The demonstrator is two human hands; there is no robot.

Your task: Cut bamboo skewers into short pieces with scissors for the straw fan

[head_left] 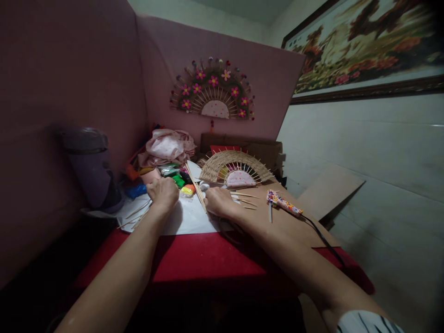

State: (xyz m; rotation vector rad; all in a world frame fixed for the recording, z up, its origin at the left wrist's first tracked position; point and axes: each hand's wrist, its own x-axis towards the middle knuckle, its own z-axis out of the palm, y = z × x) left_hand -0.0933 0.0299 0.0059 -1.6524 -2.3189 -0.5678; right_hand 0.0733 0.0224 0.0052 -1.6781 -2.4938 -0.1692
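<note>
My left hand (pixel 163 193) is closed over the white paper (pixel 187 222), beside thin wooden sticks (pixel 137 216) on its left. What its fingers hold, if anything, is hidden. Closed too is my right hand (pixel 219 201), with several pointed bamboo skewers (pixel 245 200) showing just past it on the right; its fingertips are out of sight. Between the hands a bundle of long skewers (pixel 196 187) lies slantwise on the paper, near the right hand's fingers. Behind the right hand a woven straw fan (pixel 239 159) with skewer ribs stands propped up.
Small bags of coloured clay (pixel 178 180) and a pink cloth (pixel 169 145) lie behind my left hand. A lilac flask (pixel 93 171) stands at far left. A flower-patterned glue gun (pixel 284 203) rests on brown board at right, its cord trailing. A decorated fan (pixel 213 90) hangs behind.
</note>
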